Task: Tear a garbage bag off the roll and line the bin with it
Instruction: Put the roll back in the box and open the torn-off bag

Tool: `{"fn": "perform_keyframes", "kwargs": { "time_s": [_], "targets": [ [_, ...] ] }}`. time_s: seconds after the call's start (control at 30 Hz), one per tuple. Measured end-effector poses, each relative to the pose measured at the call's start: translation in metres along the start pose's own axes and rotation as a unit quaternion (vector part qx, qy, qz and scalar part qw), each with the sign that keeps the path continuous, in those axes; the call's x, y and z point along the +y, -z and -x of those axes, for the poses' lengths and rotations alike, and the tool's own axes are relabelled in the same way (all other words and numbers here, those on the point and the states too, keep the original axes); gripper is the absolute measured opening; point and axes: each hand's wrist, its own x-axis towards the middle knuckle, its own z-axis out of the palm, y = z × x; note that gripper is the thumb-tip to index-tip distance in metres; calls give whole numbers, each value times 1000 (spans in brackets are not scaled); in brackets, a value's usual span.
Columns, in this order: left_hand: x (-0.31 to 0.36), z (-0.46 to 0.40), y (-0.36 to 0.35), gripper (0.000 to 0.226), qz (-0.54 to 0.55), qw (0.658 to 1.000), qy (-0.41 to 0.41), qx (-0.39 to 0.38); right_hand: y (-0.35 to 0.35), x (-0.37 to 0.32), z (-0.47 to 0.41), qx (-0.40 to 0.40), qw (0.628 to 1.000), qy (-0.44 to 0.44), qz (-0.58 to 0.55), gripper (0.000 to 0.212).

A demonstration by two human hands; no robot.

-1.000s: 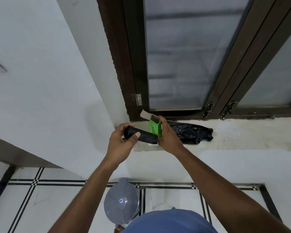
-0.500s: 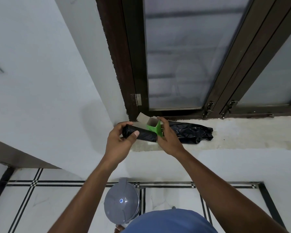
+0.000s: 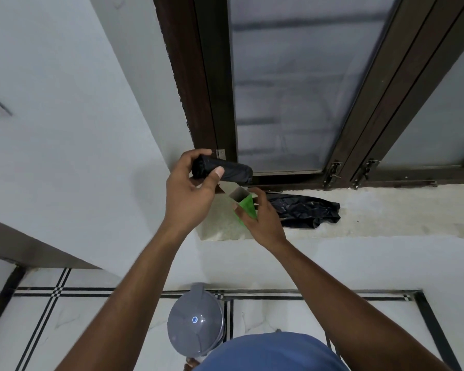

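A dark-framed window [image 3: 292, 84] fills the upper field above a pale sill ledge [image 3: 386, 212], with white wall to the left and a tiled floor [image 3: 65, 317] with black inlay lines below. On the floor, directly beneath the arms, stands the grey bin [image 3: 196, 321], seen from above with its lid closed; it carries no liner as far as can be seen. On the ledge, to the right of both hands, lies a crumpled black bag [image 3: 306, 211], untouched. The left hand [image 3: 190, 194] is raised over the ledge's left end, fingers and thumb curled around one end of the black roll of garbage bags [image 3: 225, 171]. The roll's long axis runs roughly left to right, its free end projecting rightward past the thumb toward the window frame. The right hand [image 3: 263, 220], lower and just beside it, holds the small green carton [image 3: 245, 207], open mouth tilted up and left toward the roll, fingers wrapped about its sides. Roll and carton are apart, a clear gap between them, so the roll appears fully out of its packaging. The coming step, by judgement, is to put the carton down and find the loose edge of the outermost bag; the right hand is the nearer to the roll's free end, and a pull along that rightward axis would unwind a bag for tearing. The loose edge itself cannot be made out.
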Motion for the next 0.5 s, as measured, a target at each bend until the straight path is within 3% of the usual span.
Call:
{"fn": "perform_keyframes", "kwargs": {
  "time_s": [0.23, 0.5],
  "targets": [
    [-34, -20, -16, 39, -106, 992, -34, -55, 0, 1, 0, 22, 1000, 15, 1, 56],
    [-50, -24, -35, 42, -179, 974, -53, -127, 4, 4, 7, 27, 999, 18, 9, 56]
  ]
}}
